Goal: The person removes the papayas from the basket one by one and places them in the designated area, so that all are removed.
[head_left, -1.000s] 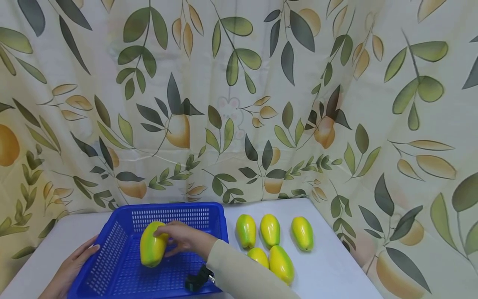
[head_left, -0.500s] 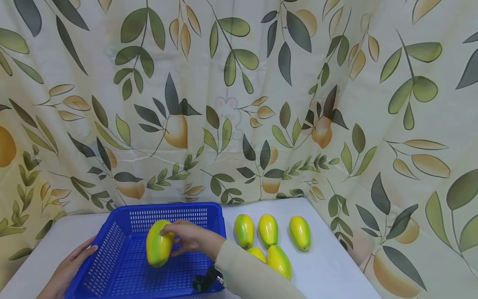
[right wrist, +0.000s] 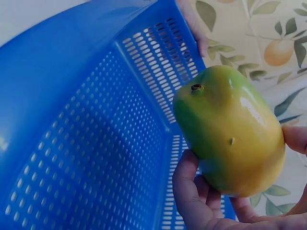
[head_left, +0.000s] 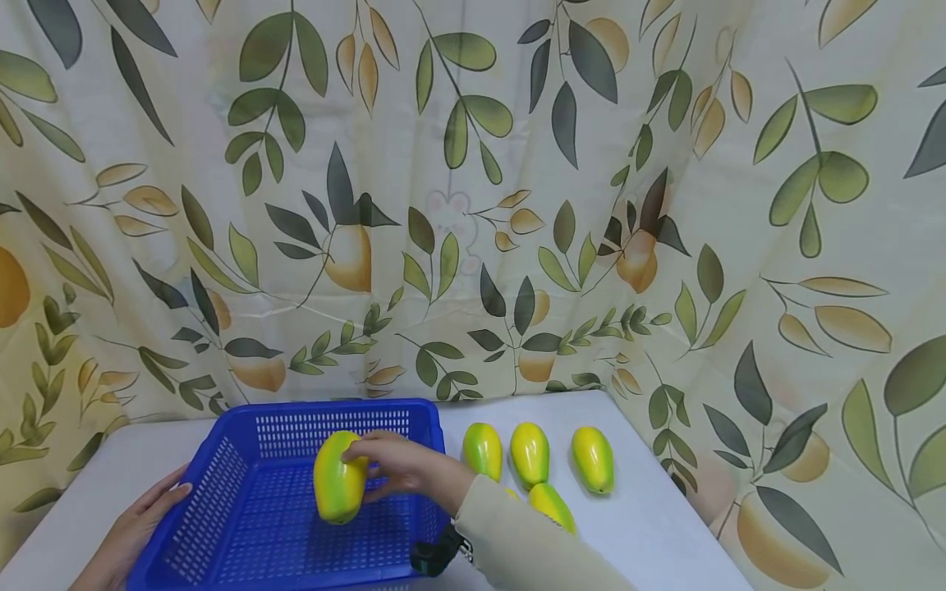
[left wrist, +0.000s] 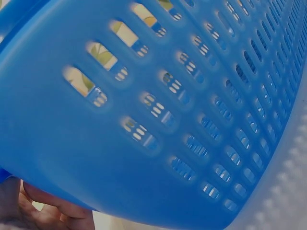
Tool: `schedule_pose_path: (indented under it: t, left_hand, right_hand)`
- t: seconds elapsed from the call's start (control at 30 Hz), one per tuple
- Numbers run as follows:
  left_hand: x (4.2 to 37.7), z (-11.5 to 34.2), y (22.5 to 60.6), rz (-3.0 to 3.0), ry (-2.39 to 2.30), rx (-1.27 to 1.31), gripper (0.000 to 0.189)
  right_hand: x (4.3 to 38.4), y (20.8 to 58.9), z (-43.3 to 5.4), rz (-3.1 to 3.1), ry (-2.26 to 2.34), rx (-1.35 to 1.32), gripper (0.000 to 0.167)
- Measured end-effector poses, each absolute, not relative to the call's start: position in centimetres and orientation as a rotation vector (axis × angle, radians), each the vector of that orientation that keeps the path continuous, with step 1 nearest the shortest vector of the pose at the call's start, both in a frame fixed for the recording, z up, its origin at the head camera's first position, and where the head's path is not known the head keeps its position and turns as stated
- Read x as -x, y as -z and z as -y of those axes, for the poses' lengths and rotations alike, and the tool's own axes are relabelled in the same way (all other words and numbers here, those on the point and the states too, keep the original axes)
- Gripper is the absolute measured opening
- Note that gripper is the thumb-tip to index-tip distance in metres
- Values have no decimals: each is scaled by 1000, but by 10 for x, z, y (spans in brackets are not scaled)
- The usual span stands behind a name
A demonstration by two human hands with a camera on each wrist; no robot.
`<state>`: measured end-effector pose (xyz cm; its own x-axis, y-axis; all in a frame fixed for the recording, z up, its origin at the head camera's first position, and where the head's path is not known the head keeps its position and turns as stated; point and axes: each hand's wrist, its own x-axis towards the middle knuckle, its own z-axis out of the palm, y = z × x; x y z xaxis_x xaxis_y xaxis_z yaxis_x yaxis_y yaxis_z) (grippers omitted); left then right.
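A yellow-green papaya [head_left: 332,484] is in the grip of my right hand [head_left: 395,468], held over the inside of the blue plastic basket [head_left: 336,405]. In the right wrist view the thumb and fingers sit on opposite sides of the papaya [right wrist: 235,134], its stem end facing the camera. My left hand [head_left: 133,529] holds the basket's left rim. From the left wrist, the basket's slotted wall [left wrist: 86,148] fills most of the view, with curled fingers [left wrist: 60,211] below the rim. No fruit lies on the visible basket floor.
Several more papayas [head_left: 530,455] lie on the white tabletop [head_left: 650,525] right of the basket; my right sleeve [head_left: 525,533] partly covers the nearer ones. A dark wrist strap [head_left: 436,552] hangs at the basket's near right corner. A leaf-patterned curtain [head_left: 458,271] stands behind.
My right hand has carried the papaya to the right across the basket, from left of its middle toward its right side. The left hand stays on the rim.
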<state>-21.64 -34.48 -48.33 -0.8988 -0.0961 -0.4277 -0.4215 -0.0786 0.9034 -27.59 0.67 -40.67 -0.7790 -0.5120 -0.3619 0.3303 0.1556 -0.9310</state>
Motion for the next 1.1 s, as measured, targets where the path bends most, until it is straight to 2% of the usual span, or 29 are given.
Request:
schedule_pose_path:
  t: [0.13, 0.2, 0.33, 0.43, 0.73, 0.83, 1.03, 1.1]
  left_hand:
    - [216, 344, 484, -1946, -2082, 573, 38]
    - [216, 344, 483, -1942, -2086, 575, 41]
    - [216, 343, 481, -1939, -2100, 574, 20]
    - [216, 343, 480, -1938, -2107, 568, 12]
    - [215, 344, 480, -1925, -2108, 554, 12]
    - [215, 345, 481, -1933, -2091, 551, 16]
    - [215, 346, 482, -1946, -2072, 537, 11]
    - [215, 346, 483, -1956, -2060, 539, 16]
  right_hand:
    - [275, 404, -15, -1823, 1674, 175, 43]
    - [274, 402, -18, -1828, 1663, 174, 44]
    - [272, 401, -25, -1823, 1657, 167, 45]
    - [271, 401, -31, -1825, 1665, 159, 46]
    - [267, 399, -45, -1791, 1669, 147, 42]
    - [265, 398, -49, -1788, 1675, 140, 44]
    - [262, 395, -56, -1784, 1676, 138, 49]
    - [262, 395, -59, -1783, 1672, 136, 49]
